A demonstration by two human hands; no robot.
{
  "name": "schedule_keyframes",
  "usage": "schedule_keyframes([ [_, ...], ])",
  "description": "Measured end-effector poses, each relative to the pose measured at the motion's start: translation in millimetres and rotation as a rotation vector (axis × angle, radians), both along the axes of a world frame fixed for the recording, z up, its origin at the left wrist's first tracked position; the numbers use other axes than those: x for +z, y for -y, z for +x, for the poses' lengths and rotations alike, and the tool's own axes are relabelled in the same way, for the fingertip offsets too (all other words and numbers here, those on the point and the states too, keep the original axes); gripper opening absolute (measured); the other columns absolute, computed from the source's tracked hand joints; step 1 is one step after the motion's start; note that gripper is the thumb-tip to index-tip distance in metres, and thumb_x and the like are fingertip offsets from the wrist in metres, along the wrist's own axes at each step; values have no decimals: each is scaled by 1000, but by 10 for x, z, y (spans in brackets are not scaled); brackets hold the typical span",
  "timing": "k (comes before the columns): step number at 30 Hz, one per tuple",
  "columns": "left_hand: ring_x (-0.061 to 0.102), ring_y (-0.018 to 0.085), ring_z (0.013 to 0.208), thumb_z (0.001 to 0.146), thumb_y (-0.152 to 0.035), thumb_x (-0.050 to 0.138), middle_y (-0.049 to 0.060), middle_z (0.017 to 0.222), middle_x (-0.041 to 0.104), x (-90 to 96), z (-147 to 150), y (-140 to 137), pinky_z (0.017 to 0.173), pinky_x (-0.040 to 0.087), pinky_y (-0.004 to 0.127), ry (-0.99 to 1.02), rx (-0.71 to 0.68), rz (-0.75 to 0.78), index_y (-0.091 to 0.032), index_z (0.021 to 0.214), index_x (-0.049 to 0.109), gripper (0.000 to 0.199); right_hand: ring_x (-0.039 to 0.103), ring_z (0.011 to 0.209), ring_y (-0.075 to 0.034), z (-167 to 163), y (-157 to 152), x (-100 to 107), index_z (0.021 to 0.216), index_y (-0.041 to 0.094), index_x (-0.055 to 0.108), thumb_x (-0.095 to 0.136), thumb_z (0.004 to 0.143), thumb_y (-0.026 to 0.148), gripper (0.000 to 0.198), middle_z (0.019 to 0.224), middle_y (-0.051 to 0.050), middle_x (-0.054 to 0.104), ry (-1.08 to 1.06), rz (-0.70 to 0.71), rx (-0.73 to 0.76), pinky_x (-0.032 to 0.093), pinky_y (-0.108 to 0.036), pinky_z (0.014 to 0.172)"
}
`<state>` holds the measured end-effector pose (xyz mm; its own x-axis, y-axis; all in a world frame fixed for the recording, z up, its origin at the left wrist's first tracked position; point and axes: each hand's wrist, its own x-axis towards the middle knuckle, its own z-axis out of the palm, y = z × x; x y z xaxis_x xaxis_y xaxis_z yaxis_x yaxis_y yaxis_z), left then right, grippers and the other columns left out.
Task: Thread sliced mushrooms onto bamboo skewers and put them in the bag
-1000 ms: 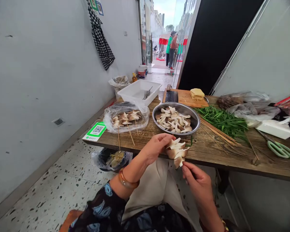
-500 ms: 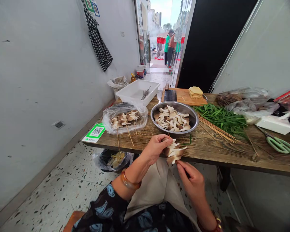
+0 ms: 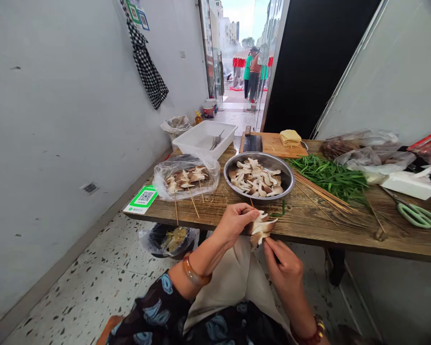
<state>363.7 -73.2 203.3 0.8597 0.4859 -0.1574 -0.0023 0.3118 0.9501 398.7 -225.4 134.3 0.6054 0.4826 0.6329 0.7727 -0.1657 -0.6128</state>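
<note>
Held a short row of torn, white-and-brown oyster mushroom pieces (image 3: 261,229) between both sets of fingers, over the near edge of a dark, grained wooden table (image 3: 309,230). Had thumb and fingers of the left hand (image 3: 235,219) pressed together on the far end, with a thin, orange-tan wooden stick (image 3: 252,202) poking out just beyond the fingertips. Had thumb and forefinger of the right hand (image 3: 285,264) pinched together at the near end; could not tell whether on mushroom flesh alone or also on the stick inside.

Seemed well along with this skewer, with several pieces already threaded close together. Had at least three loaded mushroom skewers (image 3: 185,179), apparently done, lying well to the left of the left fingers, in a clear, crumpled plastic bag (image 3: 212,178).

Judged plenty to be left: a heap of loose, pale-and-brown mushroom pieces (image 3: 256,179) in a round, silvery metal bowl (image 3: 289,181), just beyond the left fingertips, and a bundle of thin, tan bare sticks (image 3: 322,192) beyond the right fingers, off to the right.
</note>
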Motion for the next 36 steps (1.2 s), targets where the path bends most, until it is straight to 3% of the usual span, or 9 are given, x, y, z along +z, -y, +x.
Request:
schedule_keyframes([
  [5, 36, 4, 47, 60, -43, 78, -5, 53, 47, -10, 10, -23, 47, 24, 20, -27, -32, 28, -12, 64, 60, 37, 70, 67, -17, 17, -16, 33, 92, 19, 76, 51, 92, 24, 26, 78, -7, 76, -56, 51, 23, 56, -27, 64],
  [9, 53, 9, 61, 68, -44, 74, 3, 72, 64, 138, -16, -163, 58, 39, 21, -7, -107, 186, -12, 85, 68, 37, 71, 65, -18, 81, 75, 36, 89, 19, 77, 54, 90, 25, 23, 76, -7, 76, -90, 81, -4, 56, -27, 62],
  [13, 60, 13, 68, 75, -46, 66, 7, 80, 70, 363, 26, -427, 66, 46, 26, 71, 62, 352, -12, 92, 67, 37, 72, 68, -20, 181, 201, -18, 88, 21, 77, 59, 86, 29, 21, 77, -6, 77, -125, 95, -102, 57, -29, 64],
  [15, 59, 12, 66, 77, -44, 64, 6, 77, 70, 446, 128, -574, 64, 46, 25, 92, 112, 468, -13, 88, 67, 34, 72, 70, -21, 233, 232, -38, 87, 20, 78, 59, 86, 32, 22, 79, -7, 77, -167, 111, -152, 58, -29, 67],
  [18, 59, 13, 66, 79, -38, 61, 5, 76, 69, 493, 389, -760, 62, 45, 24, 53, 43, 682, -13, 86, 68, 27, 73, 71, -21, 300, 239, -39, 86, 18, 78, 62, 84, 36, 24, 82, -9, 77, -231, 150, -208, 58, -29, 67],
  [23, 56, 14, 65, 77, -23, 58, 3, 70, 67, 417, 907, -909, 64, 42, 26, -138, -39, 1146, -14, 83, 71, 17, 73, 72, -21, 364, 245, -53, 86, 18, 78, 62, 83, 35, 23, 83, -9, 77, -297, 180, -222, 59, -28, 67],
  [26, 57, 16, 70, 76, -18, 57, 5, 79, 67, 364, 1150, -922, 68, 42, 28, -188, -82, 1358, -14, 88, 71, 19, 73, 73, -22, 383, 258, -89, 85, 19, 78, 63, 83, 37, 24, 83, -9, 78, -298, 196, -228, 59, -30, 67],
  [29, 57, 18, 75, 73, -14, 57, 6, 85, 65, 330, 1324, -906, 73, 42, 29, -188, -136, 1440, -16, 89, 70, 21, 73, 71, -22, 404, 261, -107, 84, 19, 79, 62, 84, 39, 25, 81, -9, 78, -279, 203, -233, 59, -31, 66],
  [36, 55, 20, 79, 65, -8, 60, 4, 78, 61, 279, 1488, -860, 77, 41, 30, -191, -207, 1465, -18, 76, 66, 16, 73, 71, -21, 440, 256, -123, 87, 20, 78, 60, 85, 33, 22, 82, -8, 78, -256, 202, -188, 59, -29, 64],
])
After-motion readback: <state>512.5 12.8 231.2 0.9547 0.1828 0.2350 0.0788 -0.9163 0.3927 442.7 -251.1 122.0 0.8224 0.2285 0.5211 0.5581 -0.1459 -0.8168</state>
